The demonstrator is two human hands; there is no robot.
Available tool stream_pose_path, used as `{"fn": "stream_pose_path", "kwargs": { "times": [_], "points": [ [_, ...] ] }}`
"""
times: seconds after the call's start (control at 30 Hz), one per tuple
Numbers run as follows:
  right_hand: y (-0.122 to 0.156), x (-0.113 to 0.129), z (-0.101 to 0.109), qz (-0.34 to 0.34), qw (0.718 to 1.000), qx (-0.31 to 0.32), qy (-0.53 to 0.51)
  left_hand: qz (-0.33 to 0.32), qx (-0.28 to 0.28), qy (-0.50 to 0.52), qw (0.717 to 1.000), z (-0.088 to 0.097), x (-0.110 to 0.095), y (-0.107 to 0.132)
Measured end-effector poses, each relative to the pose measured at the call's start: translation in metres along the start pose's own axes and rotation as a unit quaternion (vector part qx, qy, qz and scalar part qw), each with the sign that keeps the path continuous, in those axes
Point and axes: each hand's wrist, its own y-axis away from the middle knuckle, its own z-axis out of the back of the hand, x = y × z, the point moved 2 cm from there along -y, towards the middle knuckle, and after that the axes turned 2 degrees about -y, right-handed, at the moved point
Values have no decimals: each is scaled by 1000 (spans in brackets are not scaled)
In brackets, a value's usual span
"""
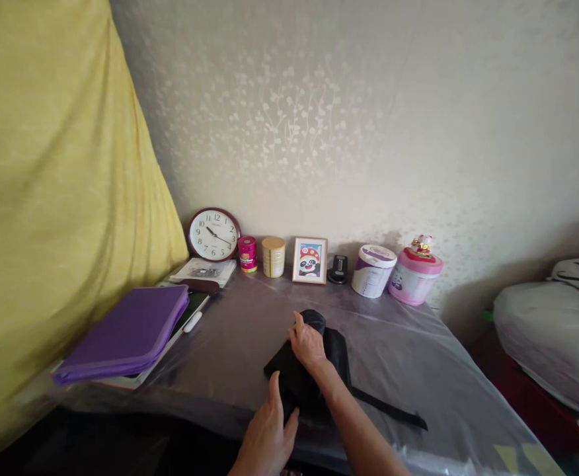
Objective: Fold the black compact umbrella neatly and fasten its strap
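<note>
A black fabric item (338, 354), perhaps a bag or pouch, lies bunched on the plastic-covered table (230, 357). It has a rounded far end, and a long flat black strap (393, 411) trails from it to the right. My right hand (307, 342) reaches over the top and grips the fabric near that rounded end, its fingertips partly hidden. At the near left edge, my left hand (270, 426) holds the cloth with the thumb pointing up and the fingers curled beneath. The exact kind of the item cannot be made out.
At left lie a purple zip folder (125, 330) and a white pen-like object (192, 322). Along the wall stand a clock (215, 235), pink tin (248, 254), yellow tin (273, 258), panda picture frame (310, 260), black stand (338, 270), white tub (373, 271) and pink tub (413, 277).
</note>
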Motion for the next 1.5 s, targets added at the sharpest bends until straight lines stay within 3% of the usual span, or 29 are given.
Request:
{"fn": "stream_pose_path", "kwargs": {
  "times": [0.1, 0.3, 0.4, 0.5, 0.6, 0.7, 1.0, 1.2, 1.37, 1.5],
  "points": [
    [2, -1, 1, 8, 1000, -10, -1, -34, -21, 18, 999, 5, -3, 3],
    [3, 0, 5, 12, 1000, -24, -7, -14, 43, -70, 997, 5, -10, -2],
    [16, 2, 15, 83, 991, -60, -87, -13, 39, -76, 996, 1, -9, -4],
    [46, 6, 32, 189, 963, -89, -169, -13, 31, -78, 996, -1, -8, -5],
    [73, 8, 42, 252, 949, -54, -179, 4, 39, -85, 996, -3, -7, -5],
    [79, 1, 41, 268, 948, -31, -167, 14, 38, -78, 996, -4, -7, -5],
    [1, -42, 18, 217, 969, -50, -108, 46, 49, -74, 995, -3, -9, -5],
    [-33, -57, 11, 140, 983, -27, -118, 46, 52, -69, 995, -3, -8, -6],
    [-39, -77, 15, 12, 992, -49, -117, 40, 54, -63, 996, -2, -9, -5],
    [-15, -112, 30, -93, 985, -94, -109, 44, 47, -74, 995, -1, -9, -3]
  ]
}}
